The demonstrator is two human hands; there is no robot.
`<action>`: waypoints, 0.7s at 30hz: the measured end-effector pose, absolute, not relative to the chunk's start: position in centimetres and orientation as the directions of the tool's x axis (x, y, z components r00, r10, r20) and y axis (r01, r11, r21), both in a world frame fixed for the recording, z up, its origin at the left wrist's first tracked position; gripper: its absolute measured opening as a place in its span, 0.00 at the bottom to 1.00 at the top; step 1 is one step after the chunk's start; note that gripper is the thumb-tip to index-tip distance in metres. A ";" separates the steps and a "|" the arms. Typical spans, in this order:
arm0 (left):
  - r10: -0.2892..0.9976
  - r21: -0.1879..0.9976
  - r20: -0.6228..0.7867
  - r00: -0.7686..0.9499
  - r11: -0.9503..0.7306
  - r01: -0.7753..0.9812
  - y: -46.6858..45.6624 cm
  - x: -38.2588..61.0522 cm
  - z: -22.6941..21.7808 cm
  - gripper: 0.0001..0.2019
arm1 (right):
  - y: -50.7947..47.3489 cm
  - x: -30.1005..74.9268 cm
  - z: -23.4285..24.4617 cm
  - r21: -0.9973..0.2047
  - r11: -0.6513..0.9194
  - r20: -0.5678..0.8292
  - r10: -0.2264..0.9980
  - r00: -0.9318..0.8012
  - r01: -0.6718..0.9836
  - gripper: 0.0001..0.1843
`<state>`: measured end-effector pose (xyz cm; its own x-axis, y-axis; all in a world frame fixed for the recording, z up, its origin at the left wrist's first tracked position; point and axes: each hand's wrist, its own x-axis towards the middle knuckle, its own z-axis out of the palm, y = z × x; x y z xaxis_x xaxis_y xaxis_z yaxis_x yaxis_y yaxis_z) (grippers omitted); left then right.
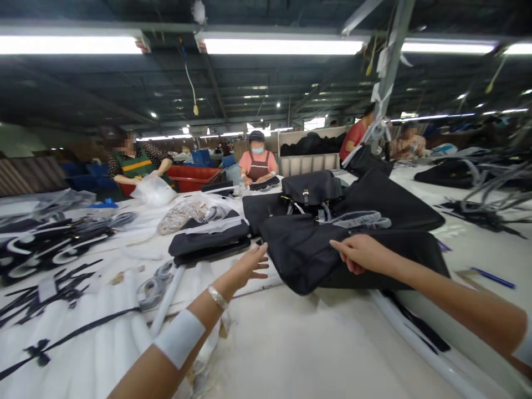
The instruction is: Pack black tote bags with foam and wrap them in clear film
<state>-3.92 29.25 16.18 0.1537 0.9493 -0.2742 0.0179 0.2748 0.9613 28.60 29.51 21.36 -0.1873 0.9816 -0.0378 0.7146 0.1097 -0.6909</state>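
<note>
Several black bags lie stacked on the white table, with a black bag (305, 252) at the front of the stack. My left hand (249, 265) is just left of that bag, fingers spread and nothing in them. Over the bag's right part is my right hand (361, 254), its index finger stretched out and the others partly curled. I cannot tell whether it touches the fabric. Behind it, grey wrapped handles (361, 220) lie on the pile, and a black bag with a metal clasp (311, 189) sits at the back.
Folded black pieces (210, 242) lie left of the stack. White rolls (100, 343) tied with a black strap fill the near left. A blue pen (493, 278) lies at right. Across the table, a person in a brown apron (260, 162) and another with a plastic bag (153, 191) work.
</note>
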 end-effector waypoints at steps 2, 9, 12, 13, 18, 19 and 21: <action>0.938 0.951 -0.306 0.160 0.307 0.020 29.7 -1.0 15.9 0.32 | 27.5 29.1 19.2 -0.753 -0.003 -0.121 0.984 -0.133 0.658 0.35; 0.957 0.960 -0.280 -0.077 0.278 -0.038 28.8 4.5 16.7 0.16 | 26.0 26.0 16.1 -0.981 -0.027 -0.054 0.989 -0.136 0.195 0.34; 0.964 0.978 -0.199 -0.176 0.185 -0.092 25.6 5.5 18.1 0.14 | 25.1 25.0 17.5 -0.996 0.084 0.080 0.986 -0.145 0.018 0.32; 0.964 0.983 -0.166 -0.206 0.146 -0.110 24.1 5.8 18.7 0.14 | 24.5 24.8 18.0 -0.990 0.131 0.137 0.981 -0.139 -0.053 0.30; 0.954 0.978 -0.014 -0.300 -0.049 -0.202 14.3 7.9 19.0 0.21 | 19.7 25.1 19.0 -0.912 0.221 0.259 0.964 -0.067 -0.345 0.28; 0.959 0.961 0.032 -0.282 -0.108 -0.256 12.3 8.5 18.3 0.26 | 18.7 25.4 18.7 -0.911 0.194 0.225 0.973 -0.045 -0.365 0.29; 0.972 0.942 0.032 -0.231 -0.106 -0.319 8.6 9.3 16.3 0.39 | 17.1 26.3 17.5 -0.920 0.106 0.112 0.994 0.006 -0.378 0.31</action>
<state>9.33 8.56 16.31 -0.2308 0.9725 0.0315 -0.3191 -0.1062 0.9417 26.27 17.06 17.49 0.0057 0.9937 0.1123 -0.3778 0.1062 -0.9198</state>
